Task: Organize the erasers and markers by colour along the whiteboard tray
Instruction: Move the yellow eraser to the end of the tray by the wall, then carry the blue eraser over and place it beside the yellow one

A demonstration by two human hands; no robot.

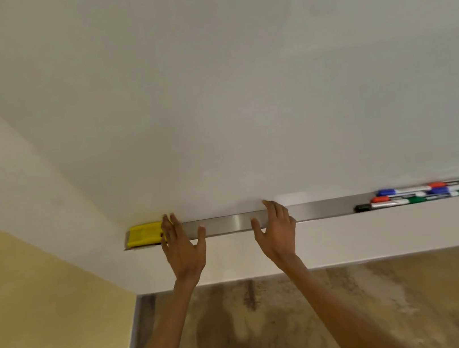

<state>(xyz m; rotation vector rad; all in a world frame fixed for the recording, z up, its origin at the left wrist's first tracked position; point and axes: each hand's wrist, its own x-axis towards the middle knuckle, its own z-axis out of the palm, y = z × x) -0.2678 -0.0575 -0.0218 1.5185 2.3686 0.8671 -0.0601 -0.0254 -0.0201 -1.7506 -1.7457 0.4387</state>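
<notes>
Reaching up to the long brushed-metal whiteboard tray (238,222) at mid-frame, the left hand (181,240) rests spread, empty fingers (170,227) against the flat yellow plastic eraser (144,234) parked at the tray's left end, seemingly its sorted spot. The right hand (276,225) hovers over bare tray, open and holding nothing, palm forward, while the mixed red, blue, green and black markers (433,191) lie clustered at the frame's right edge, apparently unsorted.

Probably an office or classroom: a wide whiteboard (240,97) fills the upper frame, markers (433,191) lining its metal tray (229,223) at right.
</notes>
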